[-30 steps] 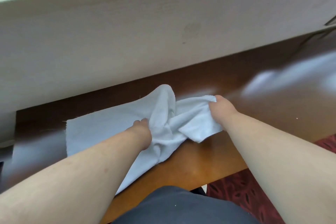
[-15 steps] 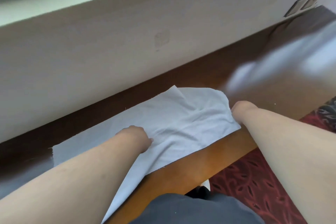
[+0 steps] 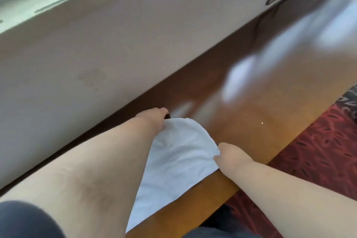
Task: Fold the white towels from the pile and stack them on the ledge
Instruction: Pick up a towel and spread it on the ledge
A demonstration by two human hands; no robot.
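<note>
Towel between both hands

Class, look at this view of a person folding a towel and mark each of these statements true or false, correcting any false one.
1. The towel lies on a wooden ledge. True.
2. The left hand is at the towel's far corner. True.
3. The right hand rests on the carpet. False: it holds the towel's right edge.
4. The towel is red. False: it is white.
5. The carpet is red with a dark pattern. True.
</note>
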